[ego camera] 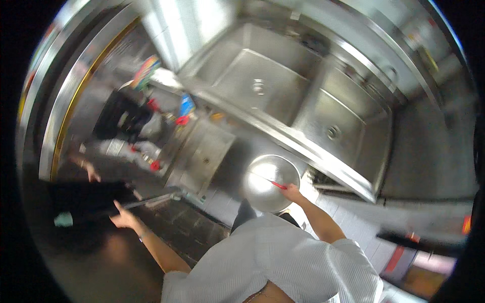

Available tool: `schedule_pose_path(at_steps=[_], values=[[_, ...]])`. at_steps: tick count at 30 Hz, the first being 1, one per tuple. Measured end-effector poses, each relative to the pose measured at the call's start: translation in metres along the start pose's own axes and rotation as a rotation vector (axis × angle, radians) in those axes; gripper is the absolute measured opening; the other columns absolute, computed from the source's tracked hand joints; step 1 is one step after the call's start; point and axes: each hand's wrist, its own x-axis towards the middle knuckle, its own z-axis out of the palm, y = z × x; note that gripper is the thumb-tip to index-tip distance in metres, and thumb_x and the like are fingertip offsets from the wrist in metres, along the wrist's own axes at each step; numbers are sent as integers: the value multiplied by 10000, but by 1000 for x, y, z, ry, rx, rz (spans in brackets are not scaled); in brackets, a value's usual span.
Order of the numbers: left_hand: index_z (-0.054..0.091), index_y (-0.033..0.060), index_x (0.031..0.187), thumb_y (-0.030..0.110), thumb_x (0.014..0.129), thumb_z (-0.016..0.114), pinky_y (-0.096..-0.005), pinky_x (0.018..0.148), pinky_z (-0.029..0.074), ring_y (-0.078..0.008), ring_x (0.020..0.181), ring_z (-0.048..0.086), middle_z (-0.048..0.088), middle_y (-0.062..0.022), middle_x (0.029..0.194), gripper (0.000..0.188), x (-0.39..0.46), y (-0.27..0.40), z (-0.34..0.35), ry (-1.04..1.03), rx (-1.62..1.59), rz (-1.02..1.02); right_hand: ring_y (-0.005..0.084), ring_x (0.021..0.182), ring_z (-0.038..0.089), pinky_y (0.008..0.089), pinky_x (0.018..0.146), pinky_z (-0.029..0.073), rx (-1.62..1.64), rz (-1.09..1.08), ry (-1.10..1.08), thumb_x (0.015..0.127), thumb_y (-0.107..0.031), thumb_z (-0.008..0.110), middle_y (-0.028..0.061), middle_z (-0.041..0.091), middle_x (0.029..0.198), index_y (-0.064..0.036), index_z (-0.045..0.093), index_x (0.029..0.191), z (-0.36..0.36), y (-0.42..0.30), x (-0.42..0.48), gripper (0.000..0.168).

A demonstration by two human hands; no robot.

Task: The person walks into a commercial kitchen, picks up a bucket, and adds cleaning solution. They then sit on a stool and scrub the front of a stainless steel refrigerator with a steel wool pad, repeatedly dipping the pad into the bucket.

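Observation:
My right hand (291, 193) grips a slim red-handled tool (279, 185), perhaps a knife. Its thin, pale blade or shaft points up and left, across a large round stainless steel bowl (265, 200). The bowl lies right in front of my legs, below the sink's front edge. Out to the left, my left hand (125, 217) is spread with its thumb raised, and I see nothing in it. It is beside a blurred black shape (87, 197), and whether it touches that is unclear. A thin metal bar (151, 200) runs close by.
A two-basin stainless steel sink (261, 68) spans the far side. Left of it, clear bottles with red caps (117, 147), a blue bottle (186, 105) and a black object (117, 117) crowd a steel counter. Another hand (90, 169) shows at the far left. Dark tiles (178, 231) lie below.

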Motion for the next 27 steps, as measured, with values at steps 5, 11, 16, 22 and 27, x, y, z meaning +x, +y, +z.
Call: schedule_pose_path(at_steps=[5, 11, 16, 22, 27], values=[[567, -82, 1028, 239, 751, 694, -444, 741, 484, -301, 839, 595, 605, -199, 1027, 442, -125, -82, 33, -603, 121, -707, 365, 981, 563, 438, 839, 452, 255, 118, 43, 786, -276, 521, 204, 612, 1002, -30, 621, 943, -1, 54, -52, 308], [285, -53, 1334, 203, 810, 657, -433, 878, 406, -335, 1083, 467, 388, -237, 1239, 692, -382, 74, -17, -1596, 142, 58, 370, 945, 571, 453, 818, 449, 395, 218, 192, 774, -269, 484, 219, 602, 1008, -24, 620, 920, 55, 185, -123, 315], [354, -22, 1290, 158, 806, 654, -314, 734, 471, -212, 845, 540, 401, -173, 1209, 597, -478, 127, -76, -1991, -143, 472, 354, 1004, 571, 418, 861, 452, 626, 465, 237, 735, -214, 476, 204, 606, 1053, -44, 638, 978, 37, 221, -182, 337], [401, -5, 1250, 149, 766, 677, -333, 737, 471, -228, 811, 538, 427, -176, 1112, 578, -597, 154, -124, -2149, 28, 1045, 369, 1015, 566, 415, 877, 444, 930, 688, 430, 722, -200, 472, 248, 594, 1054, -3, 620, 1000, 37, 340, -283, 371], [572, -15, 1037, 147, 748, 681, -333, 675, 474, -218, 811, 572, 551, -150, 965, 348, -693, 183, -140, -2298, 20, 1314, 382, 984, 575, 411, 860, 449, 1121, 866, 665, 704, -205, 485, 265, 600, 1012, 16, 624, 970, 46, 449, -339, 373]])
